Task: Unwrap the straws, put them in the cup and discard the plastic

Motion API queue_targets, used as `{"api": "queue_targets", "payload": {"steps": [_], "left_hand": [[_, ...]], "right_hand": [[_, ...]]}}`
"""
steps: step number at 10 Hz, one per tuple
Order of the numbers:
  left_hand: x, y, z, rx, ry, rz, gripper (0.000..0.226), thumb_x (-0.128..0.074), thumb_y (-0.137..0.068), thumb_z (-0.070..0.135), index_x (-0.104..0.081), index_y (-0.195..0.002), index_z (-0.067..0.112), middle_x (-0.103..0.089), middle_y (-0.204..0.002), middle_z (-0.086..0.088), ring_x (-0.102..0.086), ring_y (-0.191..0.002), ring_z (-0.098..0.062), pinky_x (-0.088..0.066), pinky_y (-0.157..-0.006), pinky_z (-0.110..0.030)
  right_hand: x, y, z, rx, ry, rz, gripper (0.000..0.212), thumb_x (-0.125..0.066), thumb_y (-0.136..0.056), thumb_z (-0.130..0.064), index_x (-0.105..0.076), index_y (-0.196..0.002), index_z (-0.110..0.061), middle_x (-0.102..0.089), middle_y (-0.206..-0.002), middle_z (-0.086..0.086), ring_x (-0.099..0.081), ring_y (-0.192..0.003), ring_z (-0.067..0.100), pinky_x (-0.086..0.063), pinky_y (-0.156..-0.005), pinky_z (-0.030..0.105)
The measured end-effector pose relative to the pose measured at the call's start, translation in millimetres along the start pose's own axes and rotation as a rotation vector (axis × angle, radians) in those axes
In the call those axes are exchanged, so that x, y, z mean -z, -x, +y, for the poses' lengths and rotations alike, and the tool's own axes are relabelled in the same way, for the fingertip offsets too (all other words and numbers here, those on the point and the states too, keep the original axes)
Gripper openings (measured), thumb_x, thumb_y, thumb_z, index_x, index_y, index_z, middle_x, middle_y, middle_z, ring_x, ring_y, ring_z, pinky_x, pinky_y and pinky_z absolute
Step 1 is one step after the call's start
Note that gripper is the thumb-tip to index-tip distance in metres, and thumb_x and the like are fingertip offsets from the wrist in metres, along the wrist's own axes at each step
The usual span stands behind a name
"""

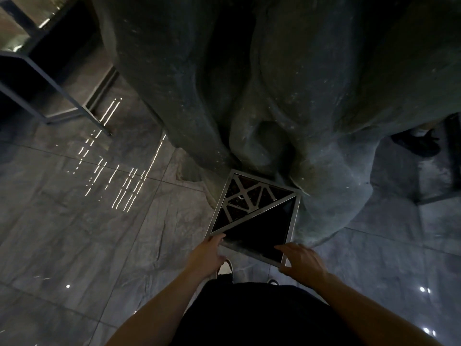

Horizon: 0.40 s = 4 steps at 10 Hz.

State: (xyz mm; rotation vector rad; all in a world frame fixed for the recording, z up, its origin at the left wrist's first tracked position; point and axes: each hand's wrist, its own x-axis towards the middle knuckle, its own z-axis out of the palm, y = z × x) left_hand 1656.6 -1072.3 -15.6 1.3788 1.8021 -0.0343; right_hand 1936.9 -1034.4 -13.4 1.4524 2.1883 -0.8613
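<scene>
Head view: left hand (208, 253) and right hand (300, 262), both spread and empty, rest at the square bin's (289, 228) near rim, likely to discard plastic.

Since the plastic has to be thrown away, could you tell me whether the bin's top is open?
Half open: the bin shows a dark uncovered triangle near both hands, left hand and right hand; the far half is covered by a metal lattice.

No legible text, label, brand, number or sign anywhere in the dim view.
</scene>
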Motion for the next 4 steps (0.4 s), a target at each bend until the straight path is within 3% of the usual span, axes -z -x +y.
{"api": "queue_targets", "payload": {"steps": [2,4], "left_hand": [[0.7,27.8,-13.5,0.046,0.042,0.081,0.074,-0.068,-0.082,0.022,-0.034,-0.147,0.028,-0.054,-0.13,-0.008,-0.06,-0.112,-0.026,-0.052,-0.091,-0.039],[-5.9,65.4,-14.1,0.072,0.21,0.236,0.055,-0.066,-0.087,0.026,-0.047,-0.139,0.025,-0.055,-0.13,-0.004,-0.06,-0.106,-0.019,-0.049,-0.09,-0.031]], "right_hand": [[12.1,1.8,1.3,0.107,0.047,0.016,0.056,-0.052,-0.087,-0.05,-0.041,-0.14,-0.034,-0.05,-0.141,-0.007,-0.049,-0.125,0.015,-0.043,-0.1,0.034],[34.5,5.7,0.5,0.25,0.113,0.009,0.048,-0.05,-0.09,-0.049,-0.049,-0.135,-0.031,-0.055,-0.136,-0.007,-0.05,-0.122,0.012,-0.041,-0.101,0.028]]}}
